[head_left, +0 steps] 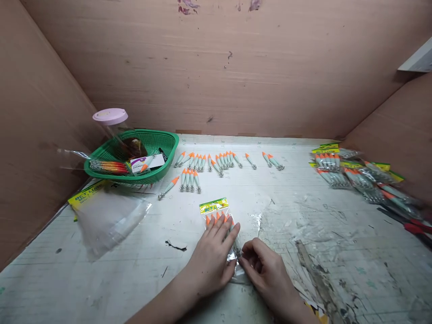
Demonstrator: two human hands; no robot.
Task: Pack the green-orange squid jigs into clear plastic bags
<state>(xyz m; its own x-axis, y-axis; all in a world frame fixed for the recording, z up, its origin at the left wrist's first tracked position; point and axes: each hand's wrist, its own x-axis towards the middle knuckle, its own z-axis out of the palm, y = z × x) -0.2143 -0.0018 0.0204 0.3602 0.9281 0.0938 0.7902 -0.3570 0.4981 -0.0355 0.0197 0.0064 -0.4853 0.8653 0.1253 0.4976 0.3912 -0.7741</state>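
A clear plastic packet (213,207) with a yellow-green header card lies on the table in front of me. Several orange-nosed, pale green squid jigs show through it, side by side. My left hand (214,252) lies flat over the packet, fingers spread across the jigs. At the packet's near end, my right hand (266,265) is closed in a pinch at the spiky hook end of a squid jig (237,245) on the packet's right side. The left hand covers much of the packet's middle.
Loose squid jigs (191,180) lie in rows farther back. A green basket (131,179) holding a pink-lidded jar (110,117) stands back left, with empty packets (108,220) before it. Filled packets (353,180) and red-handled scissors (416,227) lie at right. Cardboard walls surround the table.
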